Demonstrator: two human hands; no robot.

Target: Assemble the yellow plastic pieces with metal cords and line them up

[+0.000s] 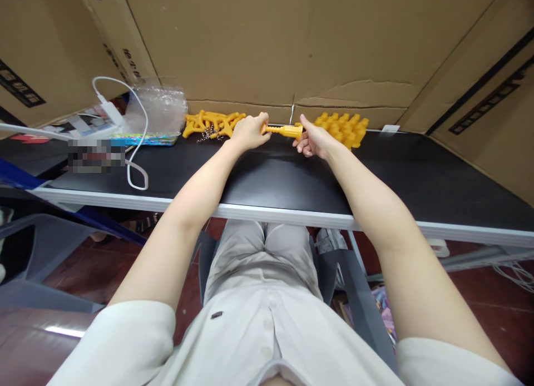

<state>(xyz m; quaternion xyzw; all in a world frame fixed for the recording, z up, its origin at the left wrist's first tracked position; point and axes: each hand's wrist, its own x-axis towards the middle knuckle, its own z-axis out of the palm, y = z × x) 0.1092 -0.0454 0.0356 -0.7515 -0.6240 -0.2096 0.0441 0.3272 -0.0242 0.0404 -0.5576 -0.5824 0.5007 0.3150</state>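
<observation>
Grips [249, 132] [317, 140] hold yellow piece [287, 130] — back from table edge [283, 212].

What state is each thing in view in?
Left hand: closed on left end of yellow part
Right hand: closed on the other end
Yellow part: held between hands
Left-side yellow pieces: heaped
Metal springs: loose
Right-side yellow pieces: clustered
White cable: looped
Clear plastic: crumpled

the held yellow piece [290, 131], yellow pile [194, 125] and yellow cluster [346, 129] look like smooth plastic; thin coils [207, 133], shiny metal; table [283, 180], smooth with a soft sheen; cardboard walls [250, 41], matt and creased; clear bag [161, 109], glossy crinkled film; shirt [242, 330], matt cloth.
</observation>
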